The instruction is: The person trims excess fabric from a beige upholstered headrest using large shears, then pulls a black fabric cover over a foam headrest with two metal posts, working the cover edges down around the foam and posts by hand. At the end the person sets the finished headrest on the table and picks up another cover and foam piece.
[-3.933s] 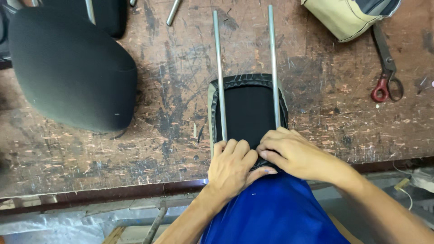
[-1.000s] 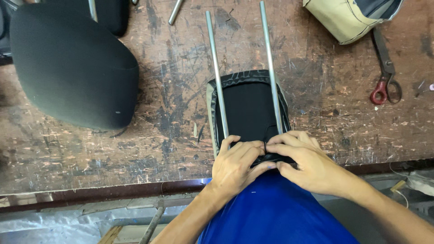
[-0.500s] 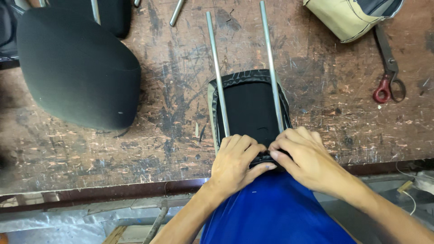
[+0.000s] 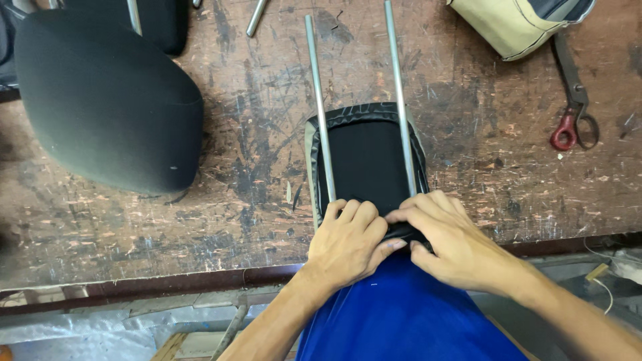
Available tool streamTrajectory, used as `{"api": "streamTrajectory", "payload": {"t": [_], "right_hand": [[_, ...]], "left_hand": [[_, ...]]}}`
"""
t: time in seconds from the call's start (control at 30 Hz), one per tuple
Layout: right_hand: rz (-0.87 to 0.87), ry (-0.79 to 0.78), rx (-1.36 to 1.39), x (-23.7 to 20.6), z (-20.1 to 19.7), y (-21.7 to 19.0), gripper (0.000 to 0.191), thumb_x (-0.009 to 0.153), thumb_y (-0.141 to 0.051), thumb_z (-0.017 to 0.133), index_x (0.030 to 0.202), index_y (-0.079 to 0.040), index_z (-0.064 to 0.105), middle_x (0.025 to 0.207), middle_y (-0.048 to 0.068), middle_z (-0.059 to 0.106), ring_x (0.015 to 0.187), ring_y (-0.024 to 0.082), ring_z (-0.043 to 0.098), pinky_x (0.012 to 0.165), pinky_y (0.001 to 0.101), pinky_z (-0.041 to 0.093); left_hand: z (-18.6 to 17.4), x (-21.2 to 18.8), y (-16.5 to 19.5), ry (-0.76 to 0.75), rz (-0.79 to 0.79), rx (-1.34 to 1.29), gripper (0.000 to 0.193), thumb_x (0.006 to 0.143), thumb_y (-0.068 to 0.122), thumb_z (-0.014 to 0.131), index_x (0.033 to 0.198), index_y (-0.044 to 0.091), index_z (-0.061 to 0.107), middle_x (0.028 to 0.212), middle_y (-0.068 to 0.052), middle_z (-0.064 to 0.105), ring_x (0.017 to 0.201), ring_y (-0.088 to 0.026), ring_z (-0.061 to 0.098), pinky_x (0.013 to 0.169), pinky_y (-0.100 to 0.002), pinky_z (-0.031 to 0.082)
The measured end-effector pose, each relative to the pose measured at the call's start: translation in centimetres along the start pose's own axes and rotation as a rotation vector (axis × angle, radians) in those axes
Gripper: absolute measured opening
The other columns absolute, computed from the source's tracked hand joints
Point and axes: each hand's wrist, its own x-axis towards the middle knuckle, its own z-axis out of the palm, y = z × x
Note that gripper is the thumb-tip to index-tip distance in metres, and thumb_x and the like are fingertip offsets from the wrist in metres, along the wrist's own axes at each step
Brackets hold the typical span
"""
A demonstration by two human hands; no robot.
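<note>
**Two hands closed tighter on the headrest's near edge**

Both pressed together now at the near table edge: left hand curled, fingers down on black fabric; right hand shifted nearer and lower, pinching the cover. Headrest just beyond the knuckles, touching. Farther off, two metal posts; far right, red scissors; far left, dark cushion.

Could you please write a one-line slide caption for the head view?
Both hands, left hand and right hand, press the black headrest at the edge of a worn wooden bench.
</note>
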Motion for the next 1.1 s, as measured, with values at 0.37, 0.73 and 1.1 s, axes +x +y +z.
{"api": "streamTrajectory", "payload": {"t": [0.37,0.73,1.1], "right_hand": [[-0.123,0.294,-0.075,0.1,3.7,0.2,0.039,0.068,-0.021,0.082,0.098,-0.001,0.066,0.131,0.017,0.061,0.133,0.039,0.048,0.110,0.0546,0.034],[-0.092,0.421,0.004,-0.4,5.2,1.9,0.036,0.070,-0.030,0.085,0.086,-0.004,0.067,0.125,0.018,0.064,0.134,0.040,0.049,0.109,0.0548,0.036],[-0.053,0.414,0.013,-0.4,5.2,1.7,0.034,0.067,-0.028,0.087,0.085,-0.006,0.068,0.125,0.013,0.062,0.135,0.038,0.046,0.108,0.0532,0.035]], "left_hand": [[-0.1,0.2,-0.4,0.012,-0.046,-0.082,0.034,0.096,0.044,0.065,0.092,0.010,0.064,0.091,-0.009,0.052,0.092,-0.030,0.052,0.093,-0.047,0.039],[-2.5,0.6,-0.7,-0.029,0.015,-0.265,0.080,0.080,0.045,0.079,0.139,-0.001,0.051,0.135,-0.023,0.058,0.127,-0.043,0.054,0.108,-0.052,0.042],[-3.3,2.5,-1.7,-0.366,-0.053,-0.429,0.052,0.083,0.046,0.079,0.109,0.005,0.061,0.106,-0.011,0.064,0.105,-0.034,0.062,0.096,-0.046,0.046]]}}
